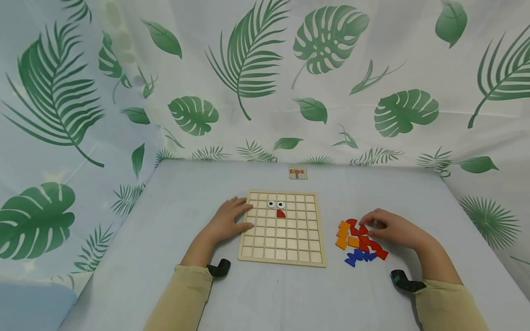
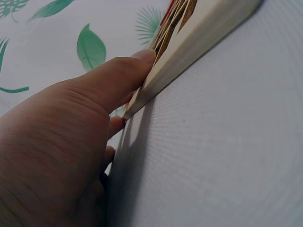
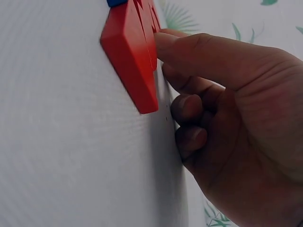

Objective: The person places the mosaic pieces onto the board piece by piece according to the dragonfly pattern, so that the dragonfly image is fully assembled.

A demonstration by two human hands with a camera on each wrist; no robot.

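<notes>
My left hand rests at the left edge of a square wooden grid board. Its fingers and thumb lie spread over the rim; in the left wrist view the thumb touches the top of the edge. On the board sit two round eye pieces and a red quarter-round piece. At the right, my right hand is over a pile of flat red pieces, thumb and index fingertips at one of them. Its other fingers curl in. Whether the fingertips pinch that piece is hidden.
Orange pieces and blue pieces lie beside the red ones on the pale tabletop. A small pattern card lies behind the board. A leaf-print curtain closes off the back and sides.
</notes>
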